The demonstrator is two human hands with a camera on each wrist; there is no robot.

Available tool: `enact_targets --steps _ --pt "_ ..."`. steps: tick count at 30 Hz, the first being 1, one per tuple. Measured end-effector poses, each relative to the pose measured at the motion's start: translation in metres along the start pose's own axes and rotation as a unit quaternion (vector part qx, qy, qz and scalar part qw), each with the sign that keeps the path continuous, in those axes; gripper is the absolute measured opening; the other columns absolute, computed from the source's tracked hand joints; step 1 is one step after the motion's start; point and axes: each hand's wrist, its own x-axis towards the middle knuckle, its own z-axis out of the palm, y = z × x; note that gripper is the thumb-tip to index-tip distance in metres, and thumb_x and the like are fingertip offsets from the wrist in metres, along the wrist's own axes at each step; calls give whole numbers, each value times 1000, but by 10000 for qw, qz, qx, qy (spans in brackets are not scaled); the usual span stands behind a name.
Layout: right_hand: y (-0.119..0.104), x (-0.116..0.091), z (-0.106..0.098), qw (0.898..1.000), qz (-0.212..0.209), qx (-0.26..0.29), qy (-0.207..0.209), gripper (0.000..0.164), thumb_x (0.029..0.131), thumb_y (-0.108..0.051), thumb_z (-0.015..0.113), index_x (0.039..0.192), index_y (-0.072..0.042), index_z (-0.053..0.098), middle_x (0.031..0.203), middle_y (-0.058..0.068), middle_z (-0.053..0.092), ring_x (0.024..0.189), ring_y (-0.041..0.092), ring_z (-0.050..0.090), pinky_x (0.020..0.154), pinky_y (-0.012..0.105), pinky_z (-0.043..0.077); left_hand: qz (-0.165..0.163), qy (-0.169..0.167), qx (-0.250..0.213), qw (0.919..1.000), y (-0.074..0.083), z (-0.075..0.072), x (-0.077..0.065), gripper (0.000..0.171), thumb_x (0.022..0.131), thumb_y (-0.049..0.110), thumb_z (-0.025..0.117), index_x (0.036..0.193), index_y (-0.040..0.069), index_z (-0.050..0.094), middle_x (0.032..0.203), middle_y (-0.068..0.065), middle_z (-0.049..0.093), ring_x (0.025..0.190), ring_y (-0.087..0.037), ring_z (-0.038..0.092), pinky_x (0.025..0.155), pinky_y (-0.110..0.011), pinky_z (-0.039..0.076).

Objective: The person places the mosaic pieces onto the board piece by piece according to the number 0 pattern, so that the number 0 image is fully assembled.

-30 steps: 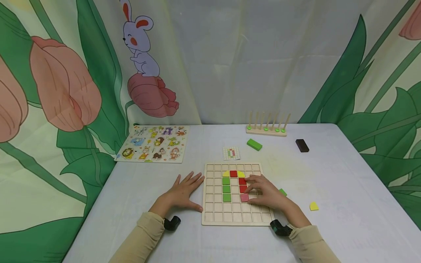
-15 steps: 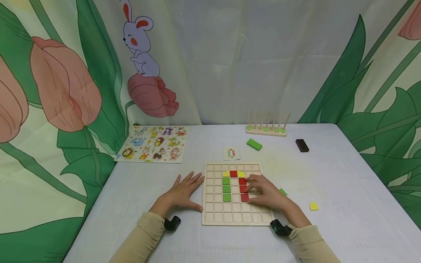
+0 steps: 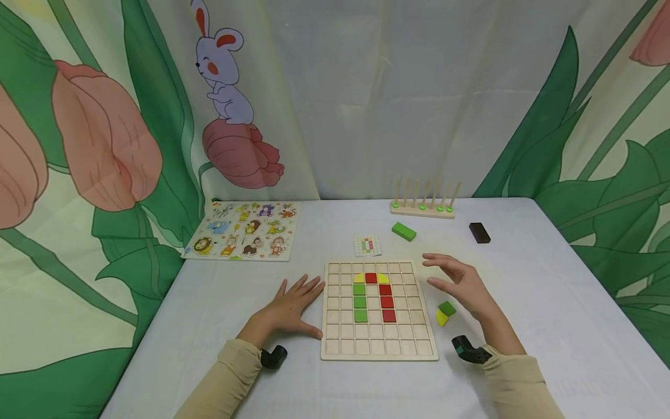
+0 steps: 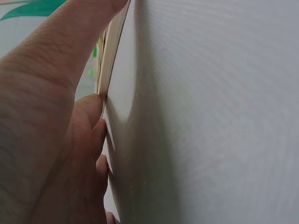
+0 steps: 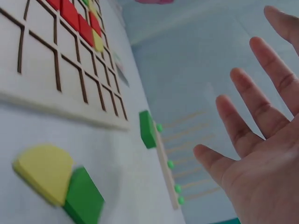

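Observation:
My left hand [image 3: 288, 311] lies spread on the table, its fingertips and thumb touching the left edge of a wooden grid board [image 3: 342, 349]. The board's edge also shows beyond that hand in the left wrist view. Set in its cells are green squares [image 3: 359, 302], red squares [image 3: 387, 302] and yellow rounded pieces [image 3: 358, 279], in an arch shape. To the right of the board, my right hand [image 3: 466, 285] is raised, fingers extended and holding nothing. Below it on the table, a loose yellow quarter-round piece [image 5: 44, 172] touches a green square [image 5: 84, 198].
A small pattern card [image 3: 367, 245] lies behind the board. Near it are a green block [image 3: 403, 231], a wooden peg stand [image 3: 423, 210] with green beads, and a dark block [image 3: 479, 233]. An animal picture board [image 3: 243, 231] lies at the back left.
My right hand has left the red square on the board and moved up and right, uncovering the loose yellow piece beside the green one. The left hand stays in place.

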Motion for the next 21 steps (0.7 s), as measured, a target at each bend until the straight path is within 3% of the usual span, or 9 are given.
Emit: enact_targets --steps 4,9,16,20,21 --pt "1 -9 -17 9998 38 -46 200 36 89 -8 63 121 6 57 125 -24 52 120 -16 41 98 0 30 38 19 -13 10000 -1 0 0 114 63 75 66 152 26 15 160 6 12 149 -26 6 114 -64 5" --pt "7 -25 -35 9981 311 -93 521 35 90 -10 62 123 2 57 121 -29 54 114 -15 47 94 3 39 -17 0 16 10000 0 -1 0 114 63 75 66 152 26 15 160 6 13 149 -26 6 114 -64 4" --pt "17 -40 -40 9945 665 -617 532 39 90 -18 64 124 0 58 117 -34 51 110 -22 44 89 0 39 21 3 -41 10000 1 -3 -1 113 64 73 67 152 25 16 160 4 13 149 -28 6 114 -64 5" --pt "24 -44 -36 9901 710 -1082 547 37 89 -21 66 120 -3 61 122 -19 57 110 -25 39 91 -2 36 39 10 -56 10000 1 -2 -1 114 63 73 67 152 24 15 160 3 13 149 -28 6 114 -64 5" --pt "25 -45 -35 9884 705 -1231 542 36 88 -22 67 119 -4 63 124 -11 58 111 -26 37 96 4 39 47 14 -63 10000 1 -2 -1 114 63 73 67 152 24 15 160 3 13 149 -29 6 114 -64 5"
